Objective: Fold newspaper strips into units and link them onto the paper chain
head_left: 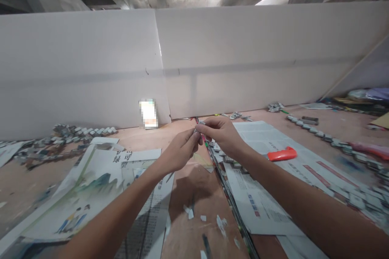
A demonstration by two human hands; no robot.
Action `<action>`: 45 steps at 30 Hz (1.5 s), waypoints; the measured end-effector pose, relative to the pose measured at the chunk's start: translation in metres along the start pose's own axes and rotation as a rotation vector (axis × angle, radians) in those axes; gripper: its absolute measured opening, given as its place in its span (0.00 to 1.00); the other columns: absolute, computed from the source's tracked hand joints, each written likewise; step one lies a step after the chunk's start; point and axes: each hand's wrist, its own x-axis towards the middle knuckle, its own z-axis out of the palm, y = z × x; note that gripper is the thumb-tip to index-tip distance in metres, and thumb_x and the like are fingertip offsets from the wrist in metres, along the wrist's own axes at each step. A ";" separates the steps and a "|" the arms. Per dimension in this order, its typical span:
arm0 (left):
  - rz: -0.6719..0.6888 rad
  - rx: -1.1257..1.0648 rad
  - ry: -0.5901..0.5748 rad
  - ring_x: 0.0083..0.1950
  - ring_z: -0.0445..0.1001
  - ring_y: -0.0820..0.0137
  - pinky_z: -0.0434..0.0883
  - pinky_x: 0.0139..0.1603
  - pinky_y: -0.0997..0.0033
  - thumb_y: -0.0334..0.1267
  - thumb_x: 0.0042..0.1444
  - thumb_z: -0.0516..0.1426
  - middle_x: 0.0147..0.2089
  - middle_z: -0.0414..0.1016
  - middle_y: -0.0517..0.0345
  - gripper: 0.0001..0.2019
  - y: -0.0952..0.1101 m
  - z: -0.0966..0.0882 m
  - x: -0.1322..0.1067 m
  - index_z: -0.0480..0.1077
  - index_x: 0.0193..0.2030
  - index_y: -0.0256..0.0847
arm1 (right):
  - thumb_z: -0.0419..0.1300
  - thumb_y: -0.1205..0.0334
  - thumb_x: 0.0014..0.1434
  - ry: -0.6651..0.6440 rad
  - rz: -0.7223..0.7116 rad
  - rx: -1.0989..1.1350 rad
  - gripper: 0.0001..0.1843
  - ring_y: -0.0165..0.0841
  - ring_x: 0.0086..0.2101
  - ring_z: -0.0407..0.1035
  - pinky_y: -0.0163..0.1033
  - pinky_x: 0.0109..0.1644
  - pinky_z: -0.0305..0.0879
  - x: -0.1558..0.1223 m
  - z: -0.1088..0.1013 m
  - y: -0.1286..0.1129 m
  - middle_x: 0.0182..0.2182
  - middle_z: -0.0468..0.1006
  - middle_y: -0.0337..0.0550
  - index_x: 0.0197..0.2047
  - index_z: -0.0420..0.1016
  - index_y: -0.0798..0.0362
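My left hand [179, 151] and my right hand [220, 133] meet above the wooden table [194, 198], both pinched on the top end of a long thin rolled paper strip [226, 194]. The strip runs from my fingertips down toward the near edge of the table. Its upper end shows pink and green print. Both hands have their fingers closed round it.
Newspaper sheets [100, 186] lie on the left and another sheet [273, 178] on the right. An orange cutter [282, 154] rests on the right sheet. Chains of folded paper links [69, 135] lie at left and another chain [331, 141] at right. A white board wall [194, 60] stands behind.
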 end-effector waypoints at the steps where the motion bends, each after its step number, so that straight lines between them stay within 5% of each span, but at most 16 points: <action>1: -0.002 -0.027 -0.017 0.20 0.48 0.79 0.49 0.19 0.77 0.53 0.63 0.44 0.21 0.51 0.67 0.19 0.000 0.000 0.000 0.59 0.32 0.40 | 0.62 0.55 0.53 -0.011 -0.001 0.000 0.14 0.26 0.23 0.60 0.34 0.27 0.56 0.000 -0.001 0.000 0.17 0.68 0.36 0.22 0.73 0.55; 14: 0.019 0.088 0.006 0.22 0.53 0.76 0.53 0.22 0.75 0.50 0.63 0.43 0.22 0.55 0.64 0.18 0.001 -0.004 0.002 0.62 0.30 0.40 | 0.63 0.52 0.53 0.109 0.048 -0.049 0.14 0.25 0.20 0.55 0.35 0.25 0.51 0.005 -0.017 -0.004 0.16 0.63 0.35 0.29 0.79 0.55; 28: 0.097 0.267 0.093 0.25 0.57 0.75 0.57 0.25 0.74 0.48 0.65 0.42 0.24 0.59 0.63 0.18 0.004 0.000 -0.002 0.62 0.32 0.41 | 0.65 0.55 0.52 -0.107 0.055 0.228 0.12 0.27 0.23 0.60 0.36 0.28 0.55 0.005 -0.007 0.019 0.19 0.68 0.37 0.25 0.73 0.54; 36: 0.058 0.257 0.088 0.24 0.57 0.75 0.56 0.24 0.74 0.50 0.64 0.41 0.23 0.58 0.62 0.20 0.003 -0.001 0.000 0.63 0.31 0.40 | 0.66 0.54 0.50 0.092 0.054 0.184 0.15 0.26 0.21 0.57 0.36 0.28 0.54 0.006 -0.012 0.010 0.16 0.63 0.34 0.22 0.70 0.54; 45: 0.088 0.305 0.085 0.24 0.59 0.73 0.57 0.25 0.73 0.50 0.65 0.40 0.21 0.59 0.61 0.23 0.009 -0.002 -0.003 0.66 0.30 0.39 | 0.67 0.55 0.50 0.123 0.035 0.204 0.14 0.25 0.21 0.56 0.36 0.26 0.52 0.009 -0.018 0.005 0.17 0.63 0.34 0.23 0.71 0.55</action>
